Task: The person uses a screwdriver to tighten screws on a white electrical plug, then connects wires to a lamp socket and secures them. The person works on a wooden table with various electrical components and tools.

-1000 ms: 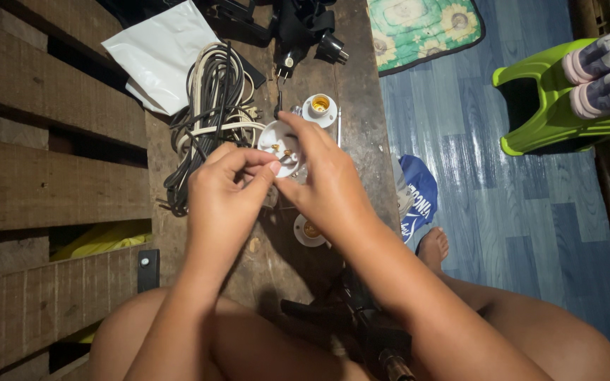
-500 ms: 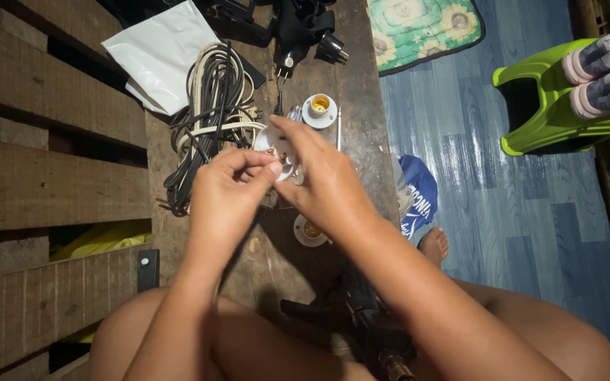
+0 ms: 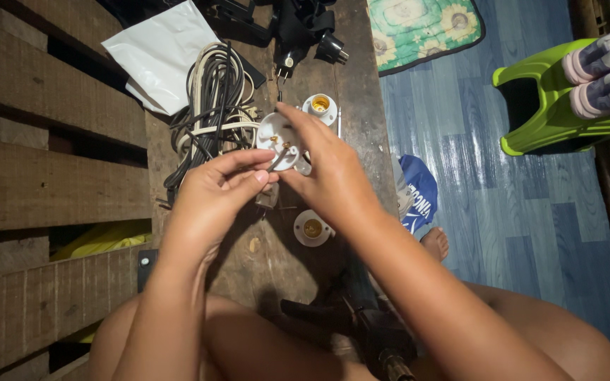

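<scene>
The right hand (image 3: 326, 176) closes around a white round socket (image 3: 277, 137) above the wooden surface (image 3: 277, 254) — the left hand (image 3: 213, 197), just beside it, pinches a thin wire end (image 3: 277, 159) at its face.

— Mounted where?
— On the head, looking steeply down, close above the left hand (image 3: 210, 201) and right hand (image 3: 326, 176).
— Facing which way?
— Toward 12 o'clock along the wooden bench (image 3: 262, 261); knees at 6, blue floor (image 3: 517, 212) at 3.
— Shared with another view?
— Only one view.
</scene>
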